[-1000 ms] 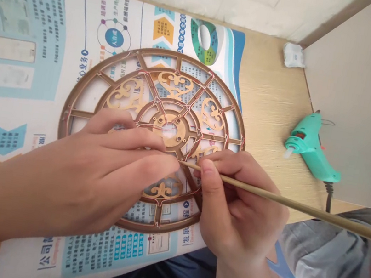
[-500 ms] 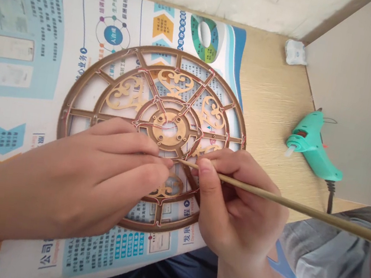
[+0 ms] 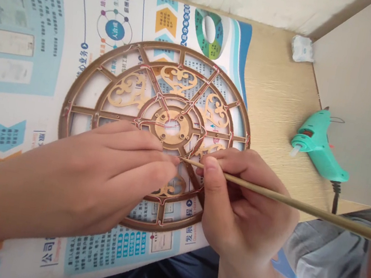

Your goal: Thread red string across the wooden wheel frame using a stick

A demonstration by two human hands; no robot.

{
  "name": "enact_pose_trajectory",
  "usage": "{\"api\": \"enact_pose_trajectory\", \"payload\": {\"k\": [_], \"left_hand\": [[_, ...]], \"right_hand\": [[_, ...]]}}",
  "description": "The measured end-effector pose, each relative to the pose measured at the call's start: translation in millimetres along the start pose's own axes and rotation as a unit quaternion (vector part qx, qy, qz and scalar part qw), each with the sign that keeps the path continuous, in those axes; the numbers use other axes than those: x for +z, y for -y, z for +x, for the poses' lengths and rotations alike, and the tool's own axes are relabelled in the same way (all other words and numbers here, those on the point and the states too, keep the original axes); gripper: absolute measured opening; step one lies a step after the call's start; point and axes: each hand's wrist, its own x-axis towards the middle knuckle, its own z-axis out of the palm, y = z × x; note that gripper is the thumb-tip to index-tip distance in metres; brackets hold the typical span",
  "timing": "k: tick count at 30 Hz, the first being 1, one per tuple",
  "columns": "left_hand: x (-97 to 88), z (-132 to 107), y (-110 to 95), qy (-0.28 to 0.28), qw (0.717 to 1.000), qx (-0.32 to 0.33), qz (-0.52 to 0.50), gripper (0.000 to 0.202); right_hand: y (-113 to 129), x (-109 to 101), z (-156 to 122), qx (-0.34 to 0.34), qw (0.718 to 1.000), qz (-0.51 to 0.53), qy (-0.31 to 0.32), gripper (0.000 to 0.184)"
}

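Observation:
A round brown openwork frame with gold scroll inlays and thin red thread along its spokes lies flat on a printed poster. My left hand rests on the frame's lower left part, fingers stretched and close together, their tips beside the hub. My right hand is closed on a long thin wooden stick. The stick's tip meets my left fingertips just below the gold hub.
A teal hot glue gun lies on the wooden table to the right, its cord running down. A grey board stands at the right. A small white packet sits in the far corner. Grey cloth lies at the lower right.
My hands and the stick have barely moved. The view shifted a little, so the frame and the glue gun sit slightly further right and higher.

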Motion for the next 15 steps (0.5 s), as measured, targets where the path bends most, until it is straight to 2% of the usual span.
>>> {"api": "enact_pose_trajectory", "payload": {"k": [4,9,15], "left_hand": [[1.0,2.6,-1.8,0.021,1.000,-0.005,-0.001,0.023],[-1.0,4.7,-3.6,0.027,1.000,-0.015,-0.001,0.022],[0.4,7.3,-2.5,0.023,1.000,0.002,0.012,0.021]], "right_hand": [[-0.4,-0.1,-0.4,-0.005,1.000,-0.014,-0.007,0.020],[0.4,0.2,-2.6,0.006,1.000,-0.015,-0.013,0.021],[0.7,-0.4,-1.3,0.023,1.000,-0.010,-0.010,0.023]]}}
